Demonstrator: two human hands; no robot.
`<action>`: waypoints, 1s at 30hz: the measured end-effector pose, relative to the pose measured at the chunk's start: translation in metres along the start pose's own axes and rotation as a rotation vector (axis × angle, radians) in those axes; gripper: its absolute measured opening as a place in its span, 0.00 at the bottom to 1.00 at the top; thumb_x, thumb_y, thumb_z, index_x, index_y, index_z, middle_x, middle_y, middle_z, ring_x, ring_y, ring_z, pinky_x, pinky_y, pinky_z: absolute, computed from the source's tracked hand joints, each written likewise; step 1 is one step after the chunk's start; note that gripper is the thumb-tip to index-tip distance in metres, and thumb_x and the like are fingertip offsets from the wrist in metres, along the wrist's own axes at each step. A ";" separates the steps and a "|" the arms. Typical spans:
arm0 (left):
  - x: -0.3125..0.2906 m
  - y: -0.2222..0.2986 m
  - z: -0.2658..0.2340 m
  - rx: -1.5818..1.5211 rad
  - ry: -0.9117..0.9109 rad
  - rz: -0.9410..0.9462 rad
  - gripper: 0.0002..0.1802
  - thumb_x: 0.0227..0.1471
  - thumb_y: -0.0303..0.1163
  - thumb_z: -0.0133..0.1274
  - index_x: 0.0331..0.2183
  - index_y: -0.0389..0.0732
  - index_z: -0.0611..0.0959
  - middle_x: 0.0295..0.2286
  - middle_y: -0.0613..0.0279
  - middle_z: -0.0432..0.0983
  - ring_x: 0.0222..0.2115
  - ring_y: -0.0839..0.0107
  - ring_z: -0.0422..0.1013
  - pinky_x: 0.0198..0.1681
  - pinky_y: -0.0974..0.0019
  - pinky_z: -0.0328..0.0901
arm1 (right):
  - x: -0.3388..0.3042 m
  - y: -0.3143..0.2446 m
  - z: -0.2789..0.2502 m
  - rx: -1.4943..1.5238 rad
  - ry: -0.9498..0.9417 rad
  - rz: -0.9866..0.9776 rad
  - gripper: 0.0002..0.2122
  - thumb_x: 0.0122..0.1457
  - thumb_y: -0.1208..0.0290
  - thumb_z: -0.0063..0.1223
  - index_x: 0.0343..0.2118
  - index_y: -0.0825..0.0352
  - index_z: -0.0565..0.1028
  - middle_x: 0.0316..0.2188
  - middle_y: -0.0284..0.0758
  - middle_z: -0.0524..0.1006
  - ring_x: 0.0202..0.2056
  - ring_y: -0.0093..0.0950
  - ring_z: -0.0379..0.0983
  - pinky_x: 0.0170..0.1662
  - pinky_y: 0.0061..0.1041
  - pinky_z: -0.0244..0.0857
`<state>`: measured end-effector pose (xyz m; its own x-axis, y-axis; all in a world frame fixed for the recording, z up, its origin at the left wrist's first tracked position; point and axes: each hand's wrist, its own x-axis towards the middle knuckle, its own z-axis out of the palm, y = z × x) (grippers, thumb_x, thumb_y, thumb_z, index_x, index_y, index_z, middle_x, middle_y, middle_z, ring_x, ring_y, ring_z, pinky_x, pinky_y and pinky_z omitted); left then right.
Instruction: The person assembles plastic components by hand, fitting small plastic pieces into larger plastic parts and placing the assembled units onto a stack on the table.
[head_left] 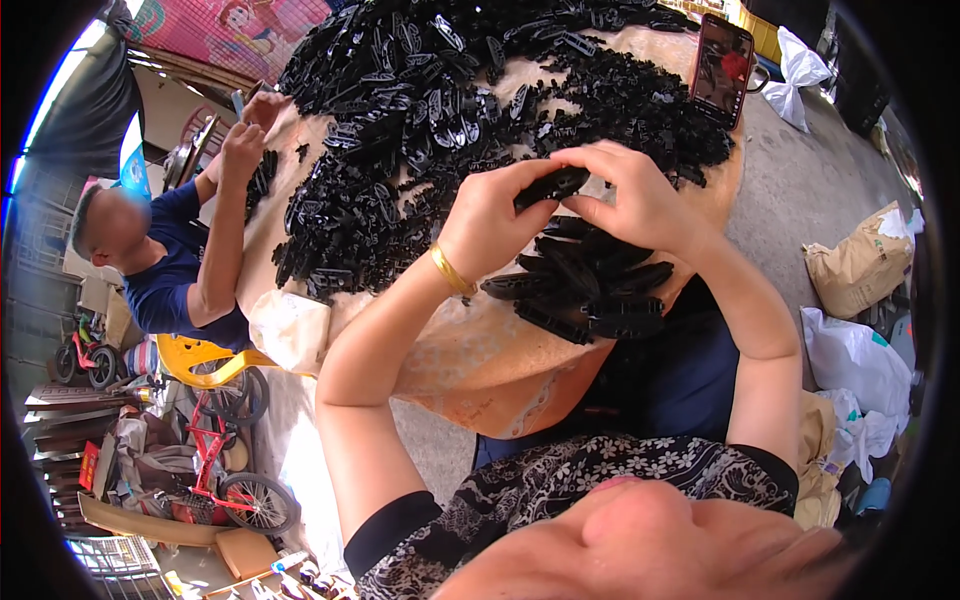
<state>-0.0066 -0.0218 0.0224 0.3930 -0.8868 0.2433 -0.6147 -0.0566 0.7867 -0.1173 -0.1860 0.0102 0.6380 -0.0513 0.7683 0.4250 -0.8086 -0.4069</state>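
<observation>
Both hands meet above the tabletop's (480, 370) near edge: left hand (490, 220) and right hand (640, 200) pinch one black clip (552, 185). A small stack (585, 290) lies beneath, seemingly finished; the big pile (430, 110) toward the far edge looks untouched.

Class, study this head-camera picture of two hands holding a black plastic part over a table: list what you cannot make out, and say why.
- Black part: its ends are covered by the left hand and right hand.
- Heap of black pieces: too small and tangled to count or tell apart.
- Phone: its screen is too small to read.
- Co-worker's hands: what they hold is hidden.
- Table: its near edge is cut off by the person's clothing.
</observation>
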 end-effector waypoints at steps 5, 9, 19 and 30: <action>-0.002 0.007 0.000 0.222 0.058 0.166 0.20 0.41 0.21 0.55 0.41 0.36 0.78 0.28 0.52 0.78 0.23 0.71 0.73 0.29 0.72 0.68 | 0.004 -0.003 -0.007 0.284 -0.296 0.355 0.15 0.43 0.74 0.62 0.37 0.68 0.77 0.29 0.40 0.78 0.30 0.25 0.76 0.35 0.21 0.68; -0.001 0.009 -0.005 0.228 -0.005 0.163 0.19 0.42 0.21 0.55 0.41 0.36 0.78 0.28 0.54 0.78 0.24 0.70 0.74 0.30 0.72 0.68 | 0.001 0.005 -0.005 0.325 -0.360 0.384 0.13 0.48 0.72 0.61 0.37 0.69 0.76 0.29 0.36 0.78 0.32 0.18 0.74 0.36 0.18 0.67; 0.015 0.004 -0.008 0.115 -0.154 0.151 0.13 0.42 0.29 0.58 0.35 0.40 0.82 0.27 0.57 0.76 0.28 0.65 0.71 0.32 0.66 0.66 | 0.000 0.049 0.028 -0.260 -0.275 0.107 0.14 0.47 0.65 0.57 0.38 0.63 0.76 0.35 0.36 0.74 0.39 0.36 0.70 0.41 0.30 0.67; 0.087 -0.090 -0.052 1.004 0.136 -0.318 0.24 0.45 0.50 0.54 0.34 0.38 0.82 0.36 0.46 0.73 0.37 0.55 0.71 0.42 0.58 0.66 | -0.001 0.042 0.036 -0.175 -0.273 0.021 0.10 0.44 0.72 0.57 0.30 0.66 0.71 0.28 0.35 0.71 0.33 0.35 0.69 0.36 0.29 0.66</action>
<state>0.1186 -0.0699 0.0022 0.6698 -0.7094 0.2195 -0.7288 -0.6846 0.0112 -0.0776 -0.1987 -0.0254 0.8041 0.0711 0.5903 0.3085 -0.8986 -0.3120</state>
